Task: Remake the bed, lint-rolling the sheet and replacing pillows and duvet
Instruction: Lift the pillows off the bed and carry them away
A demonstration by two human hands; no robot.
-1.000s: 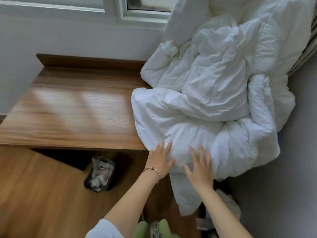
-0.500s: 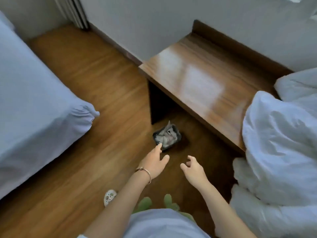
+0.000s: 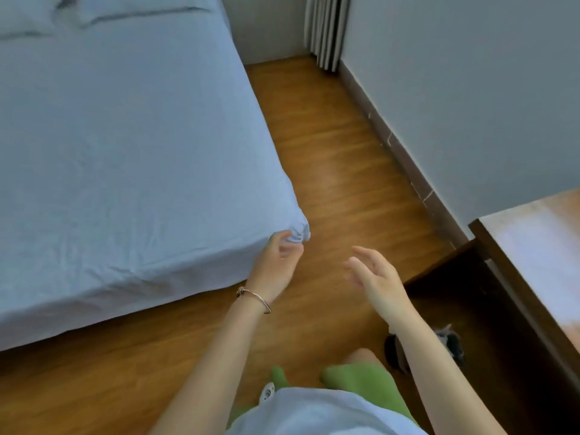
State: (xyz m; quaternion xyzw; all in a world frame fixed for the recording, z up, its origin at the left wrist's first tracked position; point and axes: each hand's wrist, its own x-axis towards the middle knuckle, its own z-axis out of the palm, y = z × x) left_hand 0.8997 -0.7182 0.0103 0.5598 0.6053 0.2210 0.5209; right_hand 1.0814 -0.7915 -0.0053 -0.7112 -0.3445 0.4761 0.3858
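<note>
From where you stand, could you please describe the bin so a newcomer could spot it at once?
Find the wooden desk along the right wall. In the dark gap beneath it, behind the right forearm, a small black bin sits on the floor. It is the only container in view, with pale crumpled rubbish at its top.

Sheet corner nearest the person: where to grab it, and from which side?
Grip the bunched corner of the sheet, where the gathered folds offer a pinchable ridge. Come from the floor side, below and outside the corner; the left hand already hovers there, apparently empty. The rest lies flat and taut.
</note>
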